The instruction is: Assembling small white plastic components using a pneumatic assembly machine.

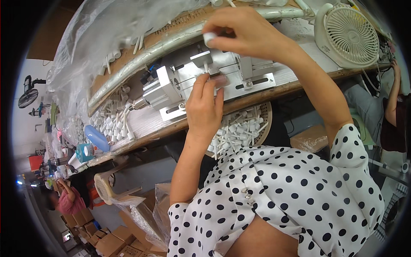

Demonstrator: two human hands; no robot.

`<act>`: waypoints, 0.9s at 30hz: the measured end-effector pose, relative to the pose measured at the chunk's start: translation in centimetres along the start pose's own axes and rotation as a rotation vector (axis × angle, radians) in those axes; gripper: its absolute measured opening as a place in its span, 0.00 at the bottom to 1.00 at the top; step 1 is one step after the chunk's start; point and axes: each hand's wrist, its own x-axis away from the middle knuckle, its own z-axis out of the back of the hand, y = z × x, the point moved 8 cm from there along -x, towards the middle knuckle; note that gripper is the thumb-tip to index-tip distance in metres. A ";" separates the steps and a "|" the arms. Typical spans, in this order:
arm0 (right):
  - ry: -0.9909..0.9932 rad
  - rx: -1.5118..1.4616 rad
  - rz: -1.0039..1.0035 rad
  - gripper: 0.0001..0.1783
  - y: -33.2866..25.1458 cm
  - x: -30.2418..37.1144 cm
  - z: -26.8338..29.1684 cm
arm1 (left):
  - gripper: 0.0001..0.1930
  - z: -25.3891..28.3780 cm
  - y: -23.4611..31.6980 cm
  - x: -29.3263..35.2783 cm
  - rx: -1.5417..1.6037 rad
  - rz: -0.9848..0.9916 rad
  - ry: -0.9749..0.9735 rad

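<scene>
The right hand (244, 34) pinches a small white plastic piece (209, 39) above the white bench (299, 39). Apart, the left hand (204, 103) is at the silver metal fixture (234, 91) near the front edge, its grip unclear.

A pale round fan (353, 36) stands at the right end of the counter (296, 33). Toward the left end, a blue oval piece (96, 138) and a teal container (84, 152) sit near the front edge; clear plastic sheeting (81, 47) drapes the far left corner. Cardboard boxes (109, 245) crowd the floor (117, 214).
</scene>
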 end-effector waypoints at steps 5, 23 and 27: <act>0.031 -0.029 0.082 0.12 -1.4 3.6 1.2 | 0.12 -0.5 0.6 0.0 -0.064 -0.023 0.010; -0.057 0.139 0.402 0.04 -4.1 5.6 -6.5 | 0.13 2.2 0.6 7.2 0.074 0.044 0.066; -0.106 0.235 0.357 0.03 -4.2 4.7 -7.3 | 0.17 1.5 0.0 9.1 0.115 0.146 -0.104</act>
